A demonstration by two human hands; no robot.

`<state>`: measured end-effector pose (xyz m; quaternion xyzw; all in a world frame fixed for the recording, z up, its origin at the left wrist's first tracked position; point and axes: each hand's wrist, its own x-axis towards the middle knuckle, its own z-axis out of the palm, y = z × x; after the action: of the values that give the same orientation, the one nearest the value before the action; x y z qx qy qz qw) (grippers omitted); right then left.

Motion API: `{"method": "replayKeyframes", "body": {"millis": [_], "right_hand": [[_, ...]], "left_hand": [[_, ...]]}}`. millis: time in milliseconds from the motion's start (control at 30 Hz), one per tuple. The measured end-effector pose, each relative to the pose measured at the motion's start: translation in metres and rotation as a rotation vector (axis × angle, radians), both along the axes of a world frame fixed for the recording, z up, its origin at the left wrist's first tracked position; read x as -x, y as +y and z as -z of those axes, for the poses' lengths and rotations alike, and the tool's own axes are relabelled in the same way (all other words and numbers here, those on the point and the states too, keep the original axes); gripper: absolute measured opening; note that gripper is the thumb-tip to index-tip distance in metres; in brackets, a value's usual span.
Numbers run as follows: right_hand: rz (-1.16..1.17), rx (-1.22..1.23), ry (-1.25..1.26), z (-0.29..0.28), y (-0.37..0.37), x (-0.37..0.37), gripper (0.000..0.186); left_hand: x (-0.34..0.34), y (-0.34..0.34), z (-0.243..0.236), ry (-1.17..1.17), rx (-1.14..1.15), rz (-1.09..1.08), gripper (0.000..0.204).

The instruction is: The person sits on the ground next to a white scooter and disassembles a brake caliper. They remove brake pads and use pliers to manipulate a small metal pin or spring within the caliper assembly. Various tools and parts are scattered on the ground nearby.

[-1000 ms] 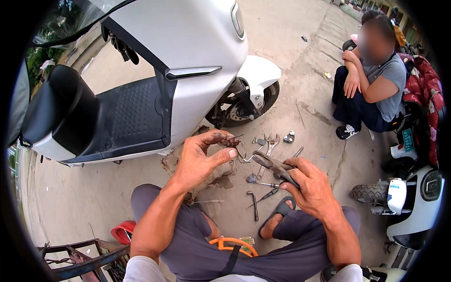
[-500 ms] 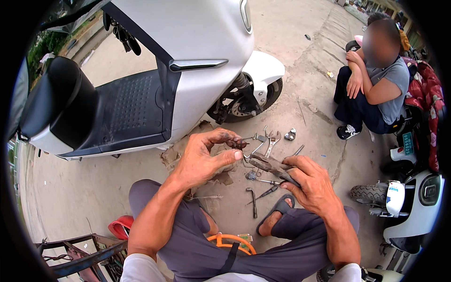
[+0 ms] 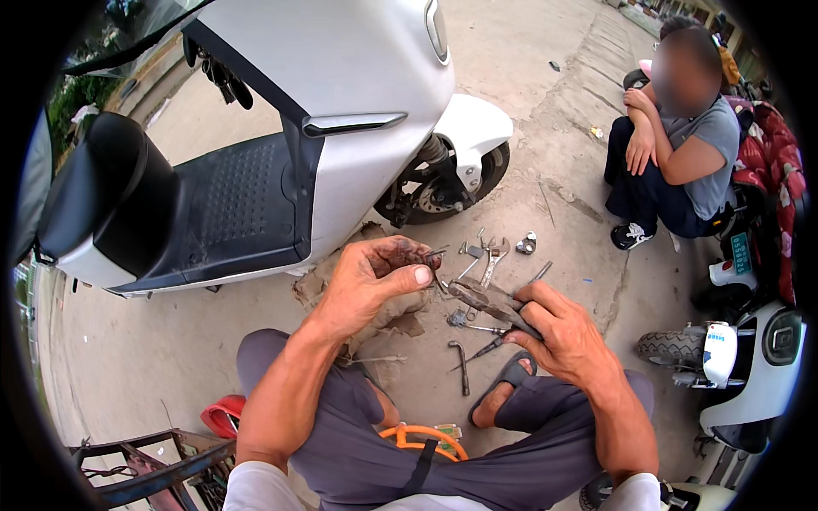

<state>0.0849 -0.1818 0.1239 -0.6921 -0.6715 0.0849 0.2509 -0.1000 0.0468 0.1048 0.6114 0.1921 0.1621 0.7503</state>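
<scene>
My left hand (image 3: 372, 277) pinches a small, dark, thin wire-like piece (image 3: 437, 271) between thumb and fingers; the grip partly hides its shape. Rusty pliers (image 3: 486, 300) are in my right hand (image 3: 558, 330), with fingers wrapped round the handles. Their jaws point left toward the dark piece, very close to it; whether they touch I cannot tell. On the ground beyond the hands lies an adjustable wrench (image 3: 492, 260), with a shiny crumpled-looking metal piece (image 3: 527, 244) to its right. Nearer my feet are an L-shaped wrench (image 3: 462, 368) and a dark screwdriver (image 3: 489, 347).
A white scooter (image 3: 366, 162) stands ahead on the left, its front wheel (image 3: 460, 192) beyond the tools. At the right a person (image 3: 682, 145) squats by parked scooters (image 3: 741, 375). An orange ring-shaped frame (image 3: 423, 432) sits between my legs, and a rusty metal frame (image 3: 162, 460) at lower left.
The plier jaws have shifted slightly left, and the dark piece has turned a little in my left hand. Both hands keep their grips.
</scene>
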Motion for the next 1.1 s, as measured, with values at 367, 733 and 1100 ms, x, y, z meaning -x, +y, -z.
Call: {"method": "replayKeyframes", "body": {"millis": [367, 733, 1100], "right_hand": [[-0.013, -0.121, -0.034, 0.001, 0.002, 0.002, 0.033], [0.1, -0.157, 0.108, 0.007, 0.004, 0.006, 0.033], [0.129, -0.082, 0.282, 0.01, 0.0, 0.003, 0.026]], "left_hand": [[0.003, -0.01, -0.004, -0.138, 0.054, -0.055, 0.035], [0.007, -0.002, 0.004, -0.356, -0.155, -0.131, 0.028], [0.005, 0.003, -0.001, -0.456, -1.009, -0.232, 0.035]]}}
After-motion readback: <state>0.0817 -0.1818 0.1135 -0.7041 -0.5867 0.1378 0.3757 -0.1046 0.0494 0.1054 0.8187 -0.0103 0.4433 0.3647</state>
